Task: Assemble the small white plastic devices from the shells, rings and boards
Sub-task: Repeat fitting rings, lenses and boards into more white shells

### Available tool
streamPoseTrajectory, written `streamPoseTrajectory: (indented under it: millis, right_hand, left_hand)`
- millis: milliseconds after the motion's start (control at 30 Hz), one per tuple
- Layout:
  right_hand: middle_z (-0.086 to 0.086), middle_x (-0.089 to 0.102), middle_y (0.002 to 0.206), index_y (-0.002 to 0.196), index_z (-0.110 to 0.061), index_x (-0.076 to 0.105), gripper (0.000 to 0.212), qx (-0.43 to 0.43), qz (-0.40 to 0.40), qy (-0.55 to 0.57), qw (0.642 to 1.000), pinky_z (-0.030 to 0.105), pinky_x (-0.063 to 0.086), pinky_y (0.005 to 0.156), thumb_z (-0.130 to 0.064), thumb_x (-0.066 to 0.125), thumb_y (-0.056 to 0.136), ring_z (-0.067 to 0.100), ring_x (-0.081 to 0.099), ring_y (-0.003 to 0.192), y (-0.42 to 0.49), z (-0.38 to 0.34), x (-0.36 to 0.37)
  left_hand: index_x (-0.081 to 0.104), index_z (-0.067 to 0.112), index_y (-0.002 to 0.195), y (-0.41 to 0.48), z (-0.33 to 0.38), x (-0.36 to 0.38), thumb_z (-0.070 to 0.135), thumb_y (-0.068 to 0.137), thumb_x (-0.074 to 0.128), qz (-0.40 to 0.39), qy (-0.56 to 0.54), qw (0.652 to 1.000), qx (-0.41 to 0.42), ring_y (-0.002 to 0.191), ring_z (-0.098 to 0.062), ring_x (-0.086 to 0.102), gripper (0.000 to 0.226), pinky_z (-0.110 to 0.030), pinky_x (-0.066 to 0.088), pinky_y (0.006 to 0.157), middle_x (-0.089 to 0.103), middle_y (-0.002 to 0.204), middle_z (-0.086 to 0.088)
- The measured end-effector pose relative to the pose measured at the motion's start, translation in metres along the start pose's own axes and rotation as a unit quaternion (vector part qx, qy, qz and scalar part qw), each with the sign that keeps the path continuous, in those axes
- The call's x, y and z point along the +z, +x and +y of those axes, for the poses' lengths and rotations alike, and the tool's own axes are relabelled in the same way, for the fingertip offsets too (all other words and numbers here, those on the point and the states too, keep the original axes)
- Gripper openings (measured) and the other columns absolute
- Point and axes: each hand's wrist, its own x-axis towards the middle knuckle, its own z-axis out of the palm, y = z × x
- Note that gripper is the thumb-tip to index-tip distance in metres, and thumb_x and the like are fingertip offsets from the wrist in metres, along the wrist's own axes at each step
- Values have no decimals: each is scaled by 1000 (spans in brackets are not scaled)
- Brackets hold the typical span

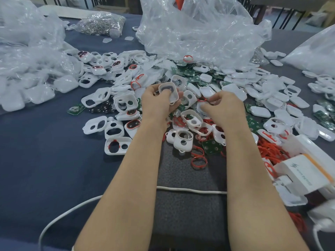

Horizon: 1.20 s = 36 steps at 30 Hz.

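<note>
My left hand (155, 100) grips a white plastic shell (168, 92) with an oval opening, held tilted above the pile. To its right, my right hand (220, 105) pinches a thin red ring (204, 100) between thumb and fingers, just above the parts. Around both hands lie several loose white shells (125, 103), green circuit boards (212, 146) and red rings (198, 159). A few shells with red rings fitted (133, 124) lie left of my left forearm.
Large clear plastic bags (195, 31) stand at the back, with more bagged white parts (27, 73) at the left. A bag of small metal pieces (101, 23) sits far back. A white cable (190, 190) crosses the dark cloth. White boxes (304, 171) lie at the right.
</note>
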Motion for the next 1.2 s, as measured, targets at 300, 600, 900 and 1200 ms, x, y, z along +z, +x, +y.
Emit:
streamPoseTrajectory:
  millis: [300,600,900,1200]
  right_hand:
    - [10,69,106,105,-14,71,23,-56,44,-10,997,26,44,80,-25,59,90,26,60,101,-3,-7,12]
    - [12,51,113,107,-19,65,32,-144,-38,-27,988,42,42,97,-42,65,85,31,51,109,-12,-29,19]
    - [6,63,96,104,-17,74,21,-151,-26,11,988,21,40,76,-27,62,90,18,57,91,-10,-28,24]
    - [-2,67,82,87,-19,64,10,-97,40,345,933,21,52,71,-10,63,90,6,62,73,-8,-23,3]
  left_hand:
    - [49,12,98,3,5,-5,1,96,49,50,-72,996,30,69,-14,71,12,-21,55,58,71,90,-11]
    - [47,13,102,3,4,-3,1,97,48,49,-62,996,38,66,-12,70,13,-21,57,59,69,58,2]
    - [50,11,100,2,2,-1,1,95,48,36,-39,998,22,67,-15,69,11,-24,56,59,67,74,-6]
    - [58,13,89,7,2,3,42,103,37,9,-22,998,-59,67,-20,67,39,-32,61,62,67,89,-11]
